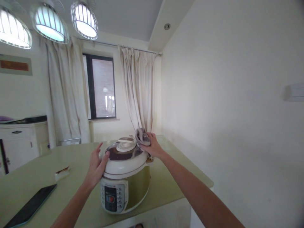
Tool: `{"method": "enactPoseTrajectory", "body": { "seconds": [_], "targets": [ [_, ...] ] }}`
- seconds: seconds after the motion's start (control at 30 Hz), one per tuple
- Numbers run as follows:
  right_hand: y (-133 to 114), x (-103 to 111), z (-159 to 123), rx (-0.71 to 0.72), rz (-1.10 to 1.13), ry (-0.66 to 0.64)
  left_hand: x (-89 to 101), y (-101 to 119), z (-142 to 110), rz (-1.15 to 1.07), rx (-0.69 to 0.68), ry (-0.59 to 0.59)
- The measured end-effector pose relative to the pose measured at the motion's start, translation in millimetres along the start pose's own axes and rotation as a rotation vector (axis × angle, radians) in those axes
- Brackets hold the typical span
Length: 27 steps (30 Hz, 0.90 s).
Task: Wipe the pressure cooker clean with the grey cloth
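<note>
A white electric pressure cooker (139,185) stands upright on the green tabletop, its button panel (114,197) facing me. Its lid (123,155) is on, with a dark shiny top and a white handle (126,144) in the middle. My left hand (96,166) rests against the left side of the lid, fingers apart and holding nothing. At the lid's right rear edge, my right hand (153,146) grips a crumpled grey cloth (142,137). The cloth touches the lid there, and its lower part is partly hidden by my fingers.
The green table (78,161) meets the white wall on the right. A dark flat tablet-like slab (30,205) and a small white box (62,173) lie to the left. Behind are curtains (140,88), a window (103,87) and a white cabinet (20,142); lamps (84,20) hang above.
</note>
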State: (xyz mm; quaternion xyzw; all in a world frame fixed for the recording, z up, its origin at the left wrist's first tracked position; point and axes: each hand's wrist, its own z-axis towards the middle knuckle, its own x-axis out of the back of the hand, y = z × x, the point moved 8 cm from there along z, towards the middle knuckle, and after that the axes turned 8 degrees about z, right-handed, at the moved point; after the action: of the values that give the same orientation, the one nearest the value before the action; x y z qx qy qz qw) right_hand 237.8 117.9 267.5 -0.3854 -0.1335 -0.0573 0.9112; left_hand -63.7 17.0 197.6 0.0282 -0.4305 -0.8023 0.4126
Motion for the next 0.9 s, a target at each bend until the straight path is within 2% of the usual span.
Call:
{"method": "enactPoseTrajectory", "body": {
  "seconds": [0.07,0.13,0.23,0.33,0.47,0.53,0.63,0.73,0.8,0.9],
  "targets": [
    [6.3,-18.5,-2.0,0.001,-0.106,-0.099,-5.0,-47.9,-26.2,-0.196,0.199,0.083],
    [10.7,-25.7,3.0,-0.016,-0.135,-0.114,-16.6,-70.9,-50.7,-0.331,0.301,0.094],
    [15.5,-25.1,11.3,-0.017,-0.085,-0.081,-26.5,-68.6,-70.1,-0.407,0.281,0.081],
    [5.6,-16.3,-0.4,0.092,-0.074,-0.015,-28.6,-61.2,-72.2,-0.435,0.29,0.076],
    [-39.8,-11.6,-49.7,0.287,-0.031,-0.062,-30.8,-63.9,-69.0,-0.425,0.367,0.066],
    [-69.8,-21.7,-74.1,0.355,-0.035,-0.152,-30.3,-64.1,-69.5,-0.417,0.375,0.065],
    [-112.9,-61.6,-93.8,0.468,-0.159,-0.31,-26.8,-62.2,-73.3,-0.351,0.386,0.065],
    [-139.3,-120.8,-84.6,0.548,-0.351,-0.378,-25.0,-58.6,-75.9,-0.268,0.412,0.057],
    [-143.8,-163.6,-65.3,0.536,-0.446,-0.407,-28.4,-56.2,-75.7,-0.333,0.428,0.041],
    [-135.6,-217.9,-29.7,0.439,-0.518,-0.462,-32.4,-58.1,-78.2,-0.459,0.444,0.037]
  ]
}}
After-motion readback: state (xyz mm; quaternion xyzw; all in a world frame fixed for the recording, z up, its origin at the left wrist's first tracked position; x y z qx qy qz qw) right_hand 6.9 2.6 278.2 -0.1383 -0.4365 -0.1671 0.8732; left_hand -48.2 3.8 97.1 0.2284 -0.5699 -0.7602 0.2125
